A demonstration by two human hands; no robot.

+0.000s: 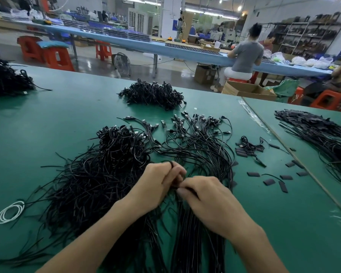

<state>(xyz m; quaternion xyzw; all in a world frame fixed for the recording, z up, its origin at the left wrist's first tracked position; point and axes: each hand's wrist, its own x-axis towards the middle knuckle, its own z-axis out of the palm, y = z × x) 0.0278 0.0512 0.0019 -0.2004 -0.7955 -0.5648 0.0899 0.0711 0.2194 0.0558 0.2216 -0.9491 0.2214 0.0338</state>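
My left hand (158, 182) and my right hand (207, 198) meet at the middle of the green table (57, 115), both with fingers curled around a thin black cable (172, 164) that loops over the left fingers. Under them lies a spread of loose black USB cables (197, 138), plugs fanned toward the far side. A tangled heap of looped black cables (110, 166) sits to the left of my hands. What lies between my fingertips is hidden.
Another bundled cable pile (152, 94) lies farther back, one more (6, 79) at the far left. Short black sleeve pieces (270, 181) are scattered to the right. A white coiled cable (10, 211) lies near left. A second table (323, 134) with cables adjoins right. People sit beyond.
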